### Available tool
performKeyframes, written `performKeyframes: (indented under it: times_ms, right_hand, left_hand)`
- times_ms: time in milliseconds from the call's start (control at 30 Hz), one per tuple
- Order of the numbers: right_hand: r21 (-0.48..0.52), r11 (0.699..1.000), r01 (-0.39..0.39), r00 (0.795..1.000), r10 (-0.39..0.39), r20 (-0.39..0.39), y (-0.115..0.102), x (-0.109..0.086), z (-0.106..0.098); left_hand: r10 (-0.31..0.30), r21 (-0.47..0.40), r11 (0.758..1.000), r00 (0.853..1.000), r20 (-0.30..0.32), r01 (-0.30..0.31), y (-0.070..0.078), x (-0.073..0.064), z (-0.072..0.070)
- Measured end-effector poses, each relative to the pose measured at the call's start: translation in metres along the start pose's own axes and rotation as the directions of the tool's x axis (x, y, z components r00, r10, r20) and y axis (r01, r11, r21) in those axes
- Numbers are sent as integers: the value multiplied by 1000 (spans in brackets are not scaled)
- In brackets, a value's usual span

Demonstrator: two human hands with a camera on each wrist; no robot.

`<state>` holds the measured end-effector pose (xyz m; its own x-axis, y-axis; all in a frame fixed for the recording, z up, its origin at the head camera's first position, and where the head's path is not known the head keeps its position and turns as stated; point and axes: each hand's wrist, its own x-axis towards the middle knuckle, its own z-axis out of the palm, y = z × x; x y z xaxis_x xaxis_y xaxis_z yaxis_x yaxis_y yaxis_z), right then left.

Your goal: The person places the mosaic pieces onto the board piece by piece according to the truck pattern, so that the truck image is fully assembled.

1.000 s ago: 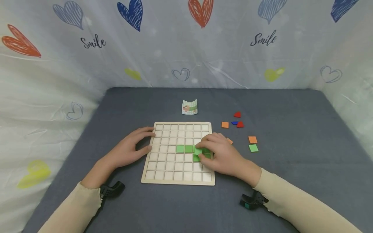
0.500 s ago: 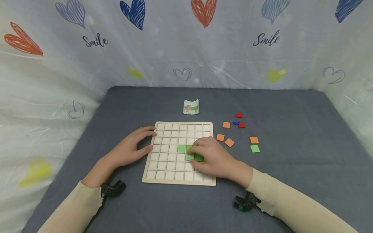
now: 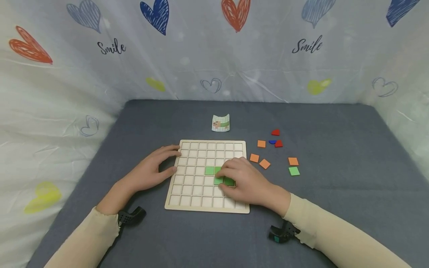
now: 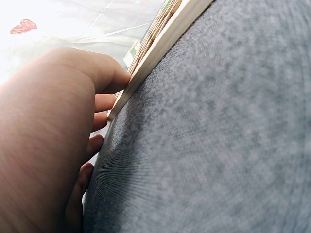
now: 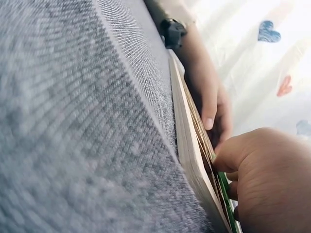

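Observation:
A wooden grid board (image 3: 197, 145) lies on the table with several green square tiles in its cells. My right hand (image 3: 248, 182) is over the board's right half. Its thumb and index finger pinch a light green square tile (image 3: 218, 181) low in a cell, beside a darker green tile (image 3: 229, 181). Part of the green row is hidden under that hand. At the board's left edge, my left hand (image 3: 147, 169) rests with thumb and fingers spread and touching the rim. In the left wrist view, the left thumb (image 4: 114, 77) meets the board's side (image 4: 160, 53).
Right of the board lie several orange square tiles (image 3: 261, 143), a green tile (image 3: 294, 171), red pieces (image 3: 275, 132) and a blue piece (image 3: 272, 142). A small picture card (image 3: 221, 123) stands behind the board. A printed curtain (image 3: 254, 48) borders the table.
My right hand has moved left and slightly down with the green tile, from above the board into a cell, then stayed there. The left hand keeps its place on the rim.

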<state>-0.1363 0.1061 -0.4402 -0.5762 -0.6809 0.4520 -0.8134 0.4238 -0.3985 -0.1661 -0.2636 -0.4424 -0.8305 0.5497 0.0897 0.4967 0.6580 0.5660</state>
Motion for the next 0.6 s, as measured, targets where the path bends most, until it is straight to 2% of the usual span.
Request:
performKeyframes:
  times_ms: [600]
  right_hand:
    - [29, 1000, 9, 1000, -9, -14, 4, -1, 2]
  left_hand:
    - [-1, 6, 1000, 1000, 0, 1, 2, 0, 0]
